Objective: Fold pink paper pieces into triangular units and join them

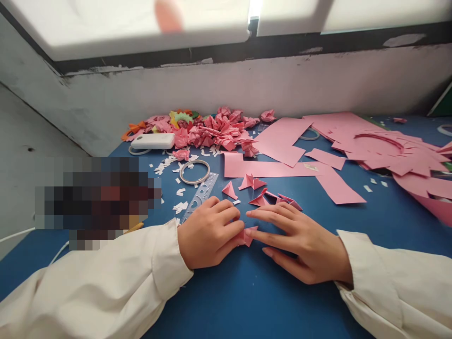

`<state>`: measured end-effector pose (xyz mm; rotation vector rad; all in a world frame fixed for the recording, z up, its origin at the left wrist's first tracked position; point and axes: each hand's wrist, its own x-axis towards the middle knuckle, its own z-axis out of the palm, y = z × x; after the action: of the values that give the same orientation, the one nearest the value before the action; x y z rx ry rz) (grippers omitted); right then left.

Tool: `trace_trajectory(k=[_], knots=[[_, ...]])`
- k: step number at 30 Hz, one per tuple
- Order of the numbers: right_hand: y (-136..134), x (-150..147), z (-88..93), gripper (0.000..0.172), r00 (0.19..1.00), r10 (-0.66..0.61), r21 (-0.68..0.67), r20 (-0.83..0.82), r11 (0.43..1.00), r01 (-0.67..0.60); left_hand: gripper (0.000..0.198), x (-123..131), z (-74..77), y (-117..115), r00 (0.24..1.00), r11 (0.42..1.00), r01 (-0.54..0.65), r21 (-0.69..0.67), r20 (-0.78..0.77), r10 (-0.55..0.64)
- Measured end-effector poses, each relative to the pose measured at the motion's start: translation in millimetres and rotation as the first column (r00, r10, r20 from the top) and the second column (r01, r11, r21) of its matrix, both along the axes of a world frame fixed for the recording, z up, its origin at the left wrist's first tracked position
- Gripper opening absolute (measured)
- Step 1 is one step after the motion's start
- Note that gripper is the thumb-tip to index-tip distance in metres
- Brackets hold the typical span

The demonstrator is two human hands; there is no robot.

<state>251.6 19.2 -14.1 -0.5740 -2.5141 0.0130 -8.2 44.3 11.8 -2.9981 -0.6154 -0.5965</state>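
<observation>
While pressing a small folded pink paper piece [247, 235] flat on the blue table [247, 292], left hand [208, 235] pinching it, right hand [300, 245] spread open on it; several folded pink paper triangles [251, 181] already done, uncut pink paper sheets [282, 141] left.

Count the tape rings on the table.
3, perhaps more under the paper. One tape ring lies by the ruler, one peeks out from the pink sheets, one sits at the far right edge.
</observation>
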Motion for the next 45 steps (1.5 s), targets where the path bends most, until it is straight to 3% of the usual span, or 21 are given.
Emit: trace_trajectory(k=[20, 32, 35, 38, 40, 42, 45], knots=[[2, -3, 0.9, 0.033, 0.999, -0.018, 0.004, 0.036, 1.0, 0.018, 0.037, -2, -2.3, 4, 0.999, 0.999, 0.036, -0.012, 0.012, -0.036], [4, -1, 1.4, 0.032, 0.998, -0.029, -0.054, 0.055, 0.998, 0.032, 0.023, -6, -2.2, 11, 0.991, 0.99, 0.131, -0.061, 0.008, -0.13], [2, 1, -0.5, 0.035, 0.999, -0.036, -0.015, -0.007, 0.999, 0.036, 0.019, -6, -0.9, 8, 0.993, 0.99, 0.099, -0.098, 0.072, -0.093], [-2, 2, -0.5, 0.043, 0.991, -0.092, 0.03, -0.1, 0.995, 0.096, 0.025, -8, 3.8, 1, 0.982, 0.98, -0.018, -0.196, 0.18, 0.054], [-5, 2, 0.0, 0.048, 0.981, -0.127, 0.049, -0.147, 0.99, 0.136, 0.04, -8, 7.6, -4, 0.958, 0.94, -0.094, -0.329, 0.226, 0.175], [-7, 0, 0.3, 0.053, 0.976, -0.141, 0.062, -0.168, 0.986, 0.154, 0.056, -7, 10.2, -8, 0.944, 0.851, -0.108, -0.513, 0.216, 0.249], [-9, -3, -0.5, 0.055, 0.976, -0.144, 0.069, -0.161, 0.985, 0.157, 0.055, 0, 10.6, -10, 0.952, 0.609, -0.06, -0.791, 0.139, 0.273]])
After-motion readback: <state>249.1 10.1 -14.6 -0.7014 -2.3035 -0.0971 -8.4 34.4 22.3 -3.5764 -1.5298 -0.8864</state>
